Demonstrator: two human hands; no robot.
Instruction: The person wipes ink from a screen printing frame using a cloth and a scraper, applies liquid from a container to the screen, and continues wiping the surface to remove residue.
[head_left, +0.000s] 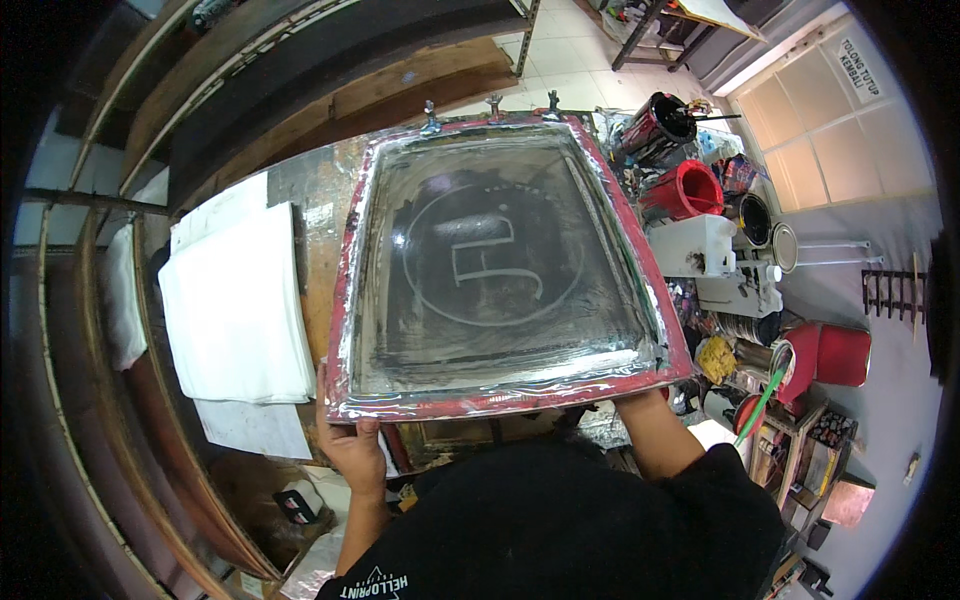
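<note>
A large screen printing frame [520,402] with a red, ink-smeared rim fills the middle of the view. Its dark mesh [500,355] carries a pale circle with a letter-like mark inside. The near edge appears raised above the worktable. At the near left corner my left hand [350,450] is closed on the frame, thumb on the near side and fingers along the left edge. My right hand [640,408] reaches beneath the near right corner; its fingers are hidden there. Several wing-nut clamps [493,105] stand along the far edge.
A stack of white sheets [235,310] lies left of the frame on the worktable [320,190]. To the right crowd a black bucket [665,125], a red tub [690,190], white jugs [690,247] and a yellow crumpled lump [715,360]. Wooden shelves [160,420] run along the left.
</note>
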